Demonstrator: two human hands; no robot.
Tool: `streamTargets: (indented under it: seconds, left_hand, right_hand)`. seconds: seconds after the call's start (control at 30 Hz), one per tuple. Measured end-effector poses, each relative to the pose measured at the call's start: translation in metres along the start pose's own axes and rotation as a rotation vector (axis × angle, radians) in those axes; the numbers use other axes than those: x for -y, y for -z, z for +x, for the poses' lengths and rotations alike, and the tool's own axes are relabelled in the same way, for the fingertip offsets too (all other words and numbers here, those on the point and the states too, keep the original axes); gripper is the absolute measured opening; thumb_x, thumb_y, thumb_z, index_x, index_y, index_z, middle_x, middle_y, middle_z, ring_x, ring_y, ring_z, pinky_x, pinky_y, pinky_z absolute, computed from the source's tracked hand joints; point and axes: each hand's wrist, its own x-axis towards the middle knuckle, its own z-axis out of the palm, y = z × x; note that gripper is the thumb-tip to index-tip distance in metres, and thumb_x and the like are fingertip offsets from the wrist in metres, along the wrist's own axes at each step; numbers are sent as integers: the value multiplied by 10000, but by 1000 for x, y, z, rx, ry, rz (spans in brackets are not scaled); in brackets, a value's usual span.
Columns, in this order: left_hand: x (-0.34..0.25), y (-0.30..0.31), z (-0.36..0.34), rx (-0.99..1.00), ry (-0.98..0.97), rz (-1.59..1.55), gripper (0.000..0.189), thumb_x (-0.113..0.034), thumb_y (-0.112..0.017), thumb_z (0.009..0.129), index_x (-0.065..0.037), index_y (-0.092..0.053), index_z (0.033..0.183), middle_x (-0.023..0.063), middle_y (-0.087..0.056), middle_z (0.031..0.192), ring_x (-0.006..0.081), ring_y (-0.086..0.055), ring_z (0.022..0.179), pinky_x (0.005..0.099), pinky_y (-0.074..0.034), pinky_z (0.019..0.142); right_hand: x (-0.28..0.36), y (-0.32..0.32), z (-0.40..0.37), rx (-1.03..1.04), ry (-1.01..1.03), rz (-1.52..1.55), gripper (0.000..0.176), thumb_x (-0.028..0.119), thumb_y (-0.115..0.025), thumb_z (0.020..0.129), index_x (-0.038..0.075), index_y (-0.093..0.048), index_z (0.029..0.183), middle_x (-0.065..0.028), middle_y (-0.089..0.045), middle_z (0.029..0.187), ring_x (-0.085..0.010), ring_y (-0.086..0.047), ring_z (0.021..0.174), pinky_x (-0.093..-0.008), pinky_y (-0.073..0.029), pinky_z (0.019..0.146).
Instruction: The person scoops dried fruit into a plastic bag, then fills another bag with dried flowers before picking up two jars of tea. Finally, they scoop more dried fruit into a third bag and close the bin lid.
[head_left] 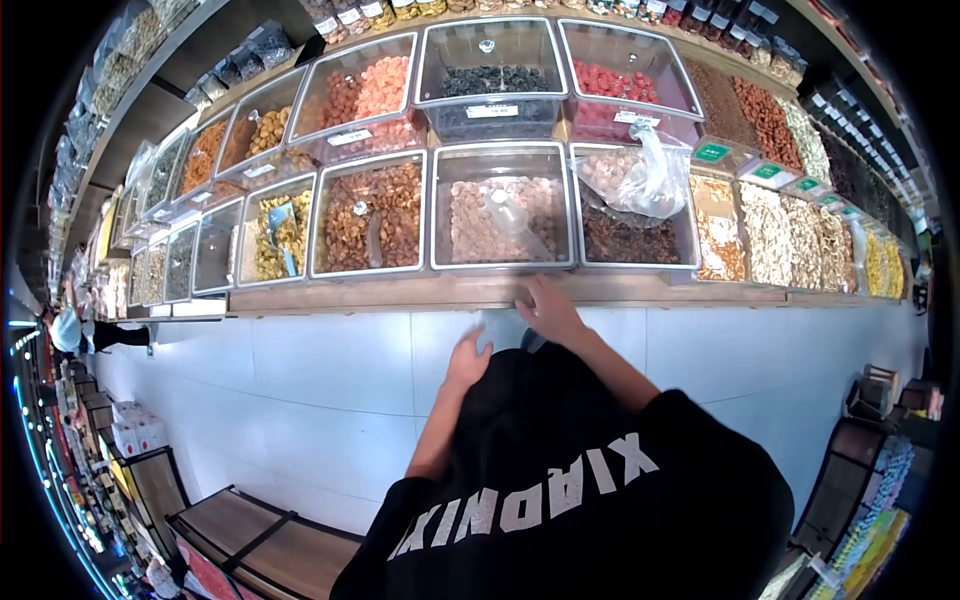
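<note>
My left hand (468,358) hangs over the pale floor in front of the counter, slightly blurred, its thumb held apart from the fingers and nothing in it. Farther forward, my right hand (550,310) has its fingers extended at the wooden front edge (380,292) of the counter, also holding nothing. Directly ahead of it is a clear-lidded bin of pale pink pieces (475,220) with a clear scoop (515,225). On the neighbouring bin of dark dried pieces (630,242) rests a clear plastic bag (645,180) with pinkish pieces inside.
To the left stand a bin of brown dried fruit (345,205) and a yellowish one with a blue scoop (284,235). Behind is a raised row with dark pieces (490,80) and red pieces (615,85). A dark-framed table (270,535) is at lower left; another person (75,330) stands far left.
</note>
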Motion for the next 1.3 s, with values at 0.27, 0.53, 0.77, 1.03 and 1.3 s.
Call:
streamTargets:
  seconds: [0.27,0.53,0.77,1.03,1.3]
  left_hand:
    - [238,-85,-136,315,478,-272,222,-280,-690,818,-80,-757,888,136,-732,789,236,-712,786,373,-548,728]
    - [202,-92,-168,333,444,-70,204,-239,-707,734,-40,-740,767,181,-714,780,335,-709,801,405,-535,735]
    - [195,-144,-129,511,-213,374,401,-408,-590,865,-39,-737,805,172,-711,777,380,-695,773,464,-552,747]
    - [185,-151,-94,622,-298,468,271,-328,-578,845,-116,-744,815,101,-723,817,349,-684,791,424,-556,765]
    - [106,-151,-35,663,183,14,228,-231,-607,865,-48,-729,804,99,-718,723,199,-702,706,350,-557,706]
  right_hand:
    - [-167,-54,-173,-82,-478,-132,282,247,-680,857,-24,-669,934,-225,-675,926,-376,-663,830,-432,-525,778]
    - [-157,-43,-382,302,-1144,-221,425,344,-621,839,-55,-670,976,-287,-684,1032,-446,-645,1035,-476,-525,893]
    - [-157,-72,-464,249,-1048,-172,387,364,-699,794,16,-693,964,-269,-686,1062,-434,-660,989,-475,-533,840]
    - [-130,-40,-440,80,-1039,-189,307,299,-657,780,-5,-695,760,-255,-689,857,-426,-674,833,-481,-534,740]
    - [-160,-106,-561,-130,-1236,35,385,373,-652,811,-3,-702,872,-253,-699,943,-447,-667,933,-493,-530,741]
